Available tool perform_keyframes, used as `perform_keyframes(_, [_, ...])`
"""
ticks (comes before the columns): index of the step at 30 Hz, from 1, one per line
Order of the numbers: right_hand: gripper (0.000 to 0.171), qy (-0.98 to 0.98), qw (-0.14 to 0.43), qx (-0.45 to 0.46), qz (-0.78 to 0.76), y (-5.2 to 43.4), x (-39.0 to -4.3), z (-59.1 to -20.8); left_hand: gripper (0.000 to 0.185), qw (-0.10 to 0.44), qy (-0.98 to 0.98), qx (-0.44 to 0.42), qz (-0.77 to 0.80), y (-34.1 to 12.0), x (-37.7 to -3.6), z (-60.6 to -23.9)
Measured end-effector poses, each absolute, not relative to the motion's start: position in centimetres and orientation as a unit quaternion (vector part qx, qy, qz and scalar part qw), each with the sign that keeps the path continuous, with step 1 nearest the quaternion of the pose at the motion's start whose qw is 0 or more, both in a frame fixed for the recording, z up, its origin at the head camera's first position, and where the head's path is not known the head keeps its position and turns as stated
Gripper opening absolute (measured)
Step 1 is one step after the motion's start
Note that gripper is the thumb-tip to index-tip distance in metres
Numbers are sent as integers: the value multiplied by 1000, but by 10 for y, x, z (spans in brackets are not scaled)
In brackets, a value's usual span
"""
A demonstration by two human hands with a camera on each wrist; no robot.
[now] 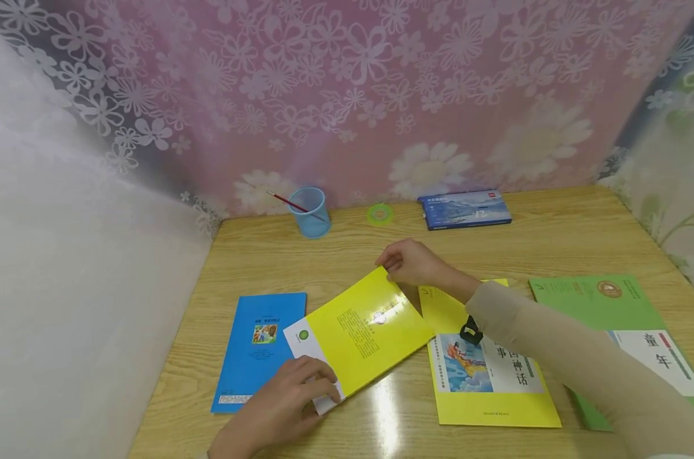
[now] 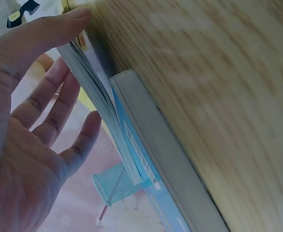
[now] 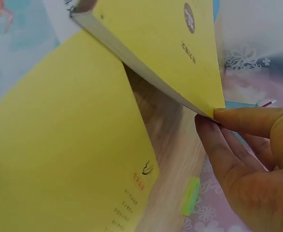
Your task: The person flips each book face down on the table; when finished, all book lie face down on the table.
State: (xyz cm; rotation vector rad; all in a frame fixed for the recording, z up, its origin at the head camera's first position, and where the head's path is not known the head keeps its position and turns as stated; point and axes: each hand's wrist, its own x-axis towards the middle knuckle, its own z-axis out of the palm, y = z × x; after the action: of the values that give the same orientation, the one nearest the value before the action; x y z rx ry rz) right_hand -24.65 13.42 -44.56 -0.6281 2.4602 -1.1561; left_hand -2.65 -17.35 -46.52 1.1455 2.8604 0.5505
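Observation:
A yellow book (image 1: pixel 365 331) with a white strip along its left end lies tilted at mid-table, its far corner raised. My right hand (image 1: pixel 414 262) pinches that far corner between thumb and fingers; the right wrist view shows the book (image 3: pixel 165 53) hanging from the right hand (image 3: pixel 252 145). At the white end, my left hand (image 1: pixel 286 398) grips the near corner. In the left wrist view the thumb of the left hand (image 2: pixel 35 116) lies along the page edges, fingers on the cover side. The book's left end overlaps the blue book (image 1: pixel 255 350).
Right of the held book lies another yellow book (image 1: pixel 496 408), partly under my right forearm. A green book (image 1: pixel 588 306) lies farther right. Along the back stand a blue mesh pen cup (image 1: pixel 311 220) with a pencil, a green tape roll (image 1: pixel 379 214) and a blue box (image 1: pixel 466 210).

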Motion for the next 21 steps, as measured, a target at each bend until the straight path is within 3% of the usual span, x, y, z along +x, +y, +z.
perform_keyframes(8, [28,879,203,-219,-373,131,-244,-451,41,4,913,371,169,-171,-28,-465])
perform_keyframes(16, [41,881,225,-248,-333,128,-237,-452,39,2,917,371,150,-171,-29,-468])
perform_keyframes(21, [43,884,236,-263,-306,125,-235,-452,33,34,925,352,139,-170,-30,-466])
